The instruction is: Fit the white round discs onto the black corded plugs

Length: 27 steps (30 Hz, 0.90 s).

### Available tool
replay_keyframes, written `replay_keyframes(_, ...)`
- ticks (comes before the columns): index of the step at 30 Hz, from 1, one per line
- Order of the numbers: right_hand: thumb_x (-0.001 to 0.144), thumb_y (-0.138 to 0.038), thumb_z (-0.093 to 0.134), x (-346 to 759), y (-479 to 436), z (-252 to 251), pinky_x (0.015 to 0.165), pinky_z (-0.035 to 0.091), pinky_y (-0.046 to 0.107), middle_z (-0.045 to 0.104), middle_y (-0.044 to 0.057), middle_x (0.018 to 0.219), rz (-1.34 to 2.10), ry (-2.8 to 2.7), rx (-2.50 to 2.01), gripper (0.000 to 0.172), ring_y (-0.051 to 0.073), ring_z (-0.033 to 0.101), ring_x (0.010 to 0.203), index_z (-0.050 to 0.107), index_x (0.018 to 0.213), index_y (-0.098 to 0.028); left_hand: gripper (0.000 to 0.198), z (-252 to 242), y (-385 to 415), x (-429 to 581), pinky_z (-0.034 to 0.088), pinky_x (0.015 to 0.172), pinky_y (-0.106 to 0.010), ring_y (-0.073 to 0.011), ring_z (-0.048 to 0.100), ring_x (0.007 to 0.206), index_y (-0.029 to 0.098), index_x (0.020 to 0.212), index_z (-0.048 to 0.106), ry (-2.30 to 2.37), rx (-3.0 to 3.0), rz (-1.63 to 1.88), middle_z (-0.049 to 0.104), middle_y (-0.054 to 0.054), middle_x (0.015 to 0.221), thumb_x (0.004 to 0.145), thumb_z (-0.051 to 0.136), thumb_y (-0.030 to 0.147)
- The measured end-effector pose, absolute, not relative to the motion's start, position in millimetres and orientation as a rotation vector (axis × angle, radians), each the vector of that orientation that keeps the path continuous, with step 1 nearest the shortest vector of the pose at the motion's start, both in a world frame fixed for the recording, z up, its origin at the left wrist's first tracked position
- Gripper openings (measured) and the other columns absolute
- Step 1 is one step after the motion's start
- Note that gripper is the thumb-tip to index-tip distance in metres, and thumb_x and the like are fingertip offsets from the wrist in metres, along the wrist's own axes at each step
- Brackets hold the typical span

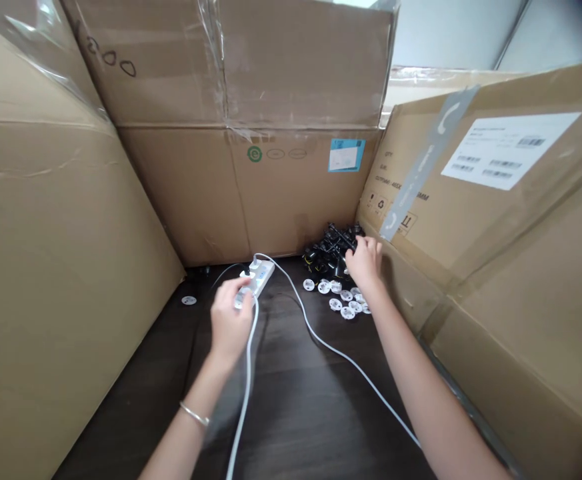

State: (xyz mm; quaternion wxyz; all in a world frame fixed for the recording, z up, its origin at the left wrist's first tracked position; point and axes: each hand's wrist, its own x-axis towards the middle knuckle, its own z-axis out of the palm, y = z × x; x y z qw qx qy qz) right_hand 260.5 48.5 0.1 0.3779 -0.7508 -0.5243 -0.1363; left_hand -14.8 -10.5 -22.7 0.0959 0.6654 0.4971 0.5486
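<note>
The left hand (229,327) is steadying a white power strip (263,275) on the counter (295,413), fingers (235,288) pressed together, while the right hand (365,261) is reaching into heaped black plugs (327,252), any pinch hidden.

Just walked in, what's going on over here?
A person is working bare-handed between brown cardboard boxes. The left hand is on a white plastic power strip with a white cable. The right hand touches a heap of small black parts. Small round white plastic discs lie nearby on a dark tabletop.
</note>
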Motion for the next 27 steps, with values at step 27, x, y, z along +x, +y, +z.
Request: replay_keyframes(27, 0.085, -0.030, 0.043, 227, 48, 8, 0.044, 0.047, 0.018, 0.058, 0.000, 0.056, 0.991, -0.727, -1.160, 0.021, 0.009, 0.057, 0.049, 0.045, 0.068, -0.017, 0.020, -68, -33, 10, 0.040, 0.079, -0.031, -0.0198, 0.057, 0.085, 0.022, 0.090, 0.063, 1.169, 1.905, 1.440, 0.064, -0.005, 0.084, 0.083, 0.044, 0.020)
